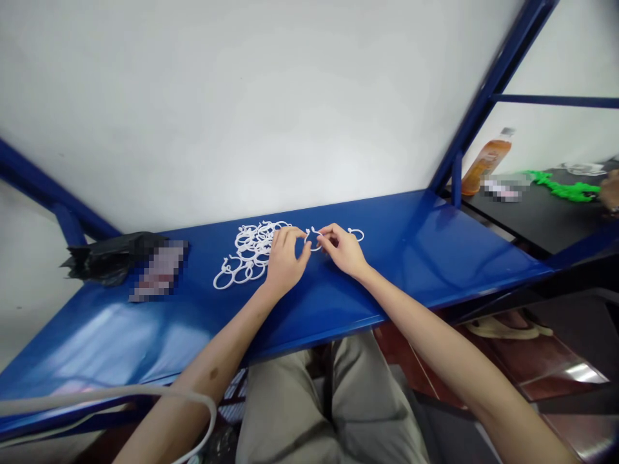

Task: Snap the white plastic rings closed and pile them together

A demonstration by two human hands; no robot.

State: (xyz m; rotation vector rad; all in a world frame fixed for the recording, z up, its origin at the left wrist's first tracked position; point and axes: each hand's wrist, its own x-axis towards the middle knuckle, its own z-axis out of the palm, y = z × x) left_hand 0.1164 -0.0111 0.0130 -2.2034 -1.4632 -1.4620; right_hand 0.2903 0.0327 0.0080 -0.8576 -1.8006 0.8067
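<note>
No legible text or labels

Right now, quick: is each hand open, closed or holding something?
Left hand: closed, holding one side of a white ring.
Right hand: closed, holding the other side of the same ring.

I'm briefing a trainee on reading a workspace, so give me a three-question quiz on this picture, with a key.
1. Multiple choice: where does the pile of white rings lie?
A) To the left of the left hand
B) Between the two hands
C) To the right of the right hand

2. True or false: the bottle of orange liquid stands on the blue table.

3. Open: what are the fingertips of both hands holding?

Key:
1. A
2. False; it stands beyond the blue table's right end.
3. One white ring, held between the two hands.
</note>
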